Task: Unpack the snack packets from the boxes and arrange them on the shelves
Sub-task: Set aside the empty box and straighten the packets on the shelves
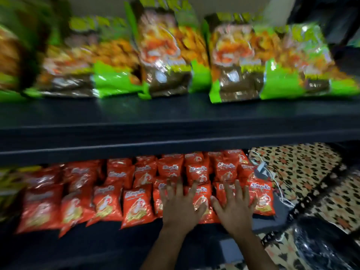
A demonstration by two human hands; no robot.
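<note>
Pressing flat on the front row of orange snack packets (136, 206), both hands lie spread with straight fingers: the left hand (180, 206) covers a packet near the middle of the row, the right hand (234, 207) rests on the packets just beside it, toward the row's right end. Neither hand pinches or curls round anything. The packets stand in leaning, overlapping rows on the lower shelf (97, 248), reaching back under the upper shelf (175, 133), where larger green-and-brown snack bags (165, 55) stand side by side. No box shows in this view. Judging by their puffed, glossy film, the orange packets are probably light, air-filled and slippery, and their contents likely crush easily, so a flat palm suits nudging a whole row, while hard squeezing seems risky. To lift one, the crimped top seam or the two side edges look like the safest hold. Leaning as they do, a push on one packet could topple its neighbours. At the right, a white cable (270, 178) lies over a patterned cloth (311, 172), near the last packet.
</note>
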